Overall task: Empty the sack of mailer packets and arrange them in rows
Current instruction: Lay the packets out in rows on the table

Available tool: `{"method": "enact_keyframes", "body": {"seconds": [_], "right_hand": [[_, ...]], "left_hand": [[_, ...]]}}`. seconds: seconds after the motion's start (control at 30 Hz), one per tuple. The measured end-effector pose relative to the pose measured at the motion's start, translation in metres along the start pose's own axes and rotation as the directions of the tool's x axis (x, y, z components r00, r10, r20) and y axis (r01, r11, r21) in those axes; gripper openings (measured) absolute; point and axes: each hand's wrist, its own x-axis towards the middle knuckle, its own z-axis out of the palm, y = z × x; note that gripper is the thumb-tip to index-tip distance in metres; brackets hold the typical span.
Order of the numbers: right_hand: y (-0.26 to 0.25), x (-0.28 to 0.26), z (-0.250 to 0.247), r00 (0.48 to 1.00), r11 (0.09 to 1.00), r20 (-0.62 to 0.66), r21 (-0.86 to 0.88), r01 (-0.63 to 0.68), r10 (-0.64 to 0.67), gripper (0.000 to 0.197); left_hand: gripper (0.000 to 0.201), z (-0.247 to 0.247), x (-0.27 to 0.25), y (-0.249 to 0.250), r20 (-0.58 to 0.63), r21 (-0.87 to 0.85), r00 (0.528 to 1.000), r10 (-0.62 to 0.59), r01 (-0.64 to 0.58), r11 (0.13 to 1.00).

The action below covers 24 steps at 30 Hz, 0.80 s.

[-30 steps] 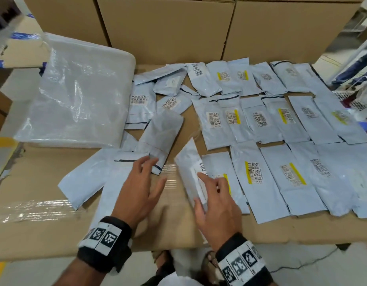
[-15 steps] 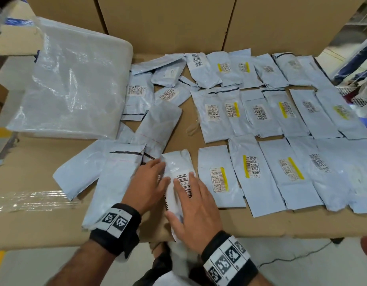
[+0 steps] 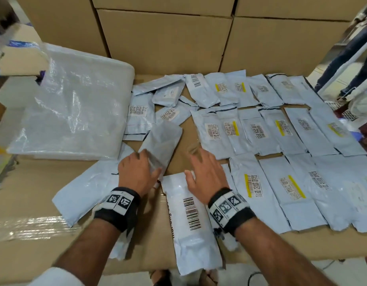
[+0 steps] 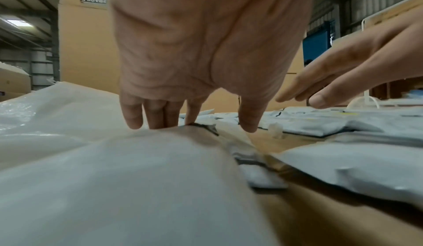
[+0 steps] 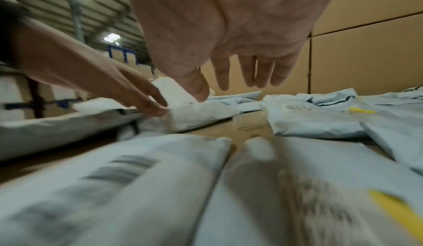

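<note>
Pale blue mailer packets (image 3: 281, 131) lie in three rows across the right of the cardboard surface (image 3: 34, 193). A white packet with a barcode (image 3: 190, 219) lies at the near row's left end. My right hand (image 3: 199, 159) hovers just past its top edge, fingers (image 5: 249, 72) spread and holding nothing. My left hand (image 3: 145, 159) rests its straight fingers (image 4: 158, 116) on the near end of a loose grey packet (image 3: 164, 141). The flat, translucent white sack (image 3: 71, 116) lies at the back left.
Several loose packets (image 3: 85, 188) lie unsorted under and left of my left wrist, with more (image 3: 168, 100) beside the sack. Stacked cardboard boxes (image 3: 164, 38) wall off the back. A person's legs (image 3: 353, 58) stand at the far right. The surface's front edge is close to me.
My right hand laid the barcode packet flat at the near row's left end, let go and moved forward. My left hand reached forward onto the loose grey packet.
</note>
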Motion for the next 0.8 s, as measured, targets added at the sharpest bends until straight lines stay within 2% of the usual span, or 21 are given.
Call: {"method": "enact_keyframes", "body": {"seconds": [0.13,0.23,0.33,0.43,0.5,0.53,0.6,0.63,0.67,0.7,0.77,0.8], "right_hand": [[0.018,0.057,0.010,0.976,0.980,0.219,-0.196,0.045,-0.001,0.053],[0.025,0.070,0.013,0.960,0.963,0.267,-0.268,-0.012,0.086,0.049],[0.013,0.075,0.010,0.979,0.991,0.167,-0.076,-0.106,0.118,0.048],[-0.006,0.079,0.004,0.974,0.942,0.108,0.254,-0.221,0.199,0.057],[-0.014,0.086,-0.001,0.944,0.808,0.150,0.488,-0.329,0.294,0.067],[-0.015,0.090,-0.004,0.921,0.708,0.199,0.591,-0.386,0.336,0.072],[-0.010,0.101,-0.008,0.867,0.488,0.294,0.732,-0.475,0.403,0.079],[-0.005,0.104,-0.006,0.845,0.408,0.331,0.763,-0.502,0.420,0.073],[0.001,0.106,-0.004,0.831,0.389,0.349,0.759,-0.522,0.434,0.059],[0.008,0.110,-0.001,0.827,0.427,0.346,0.729,-0.534,0.443,0.044],[0.019,0.112,0.000,0.827,0.494,0.353,0.673,-0.550,0.438,0.035],[0.020,0.111,-0.004,0.833,0.487,0.364,0.685,-0.542,0.416,0.031]], "left_hand": [[0.068,0.003,0.022,0.004,0.043,0.064,0.997,-0.063,0.061,0.996],[0.073,-0.001,0.033,0.009,0.087,0.019,0.992,-0.095,0.094,0.995],[0.069,-0.009,0.043,0.012,0.084,-0.220,0.993,-0.078,0.095,0.971],[0.065,-0.017,0.045,0.025,-0.042,-0.382,0.999,0.004,-0.020,0.924],[0.058,-0.023,0.041,0.041,-0.137,-0.435,0.989,0.058,-0.112,0.893],[0.055,-0.025,0.038,0.049,-0.159,-0.479,0.983,0.093,-0.159,0.863],[0.050,-0.027,0.032,0.062,-0.137,-0.593,0.969,0.205,-0.246,0.767],[0.051,-0.027,0.030,0.065,-0.101,-0.639,0.958,0.270,-0.270,0.720],[0.053,-0.027,0.027,0.066,-0.061,-0.661,0.944,0.325,-0.282,0.695],[0.055,-0.027,0.025,0.063,-0.028,-0.647,0.934,0.357,-0.289,0.706],[0.064,-0.024,0.021,0.048,0.028,-0.509,0.935,0.355,-0.292,0.809],[0.071,-0.020,0.019,0.037,0.071,-0.405,0.938,0.338,-0.283,0.870]]}}
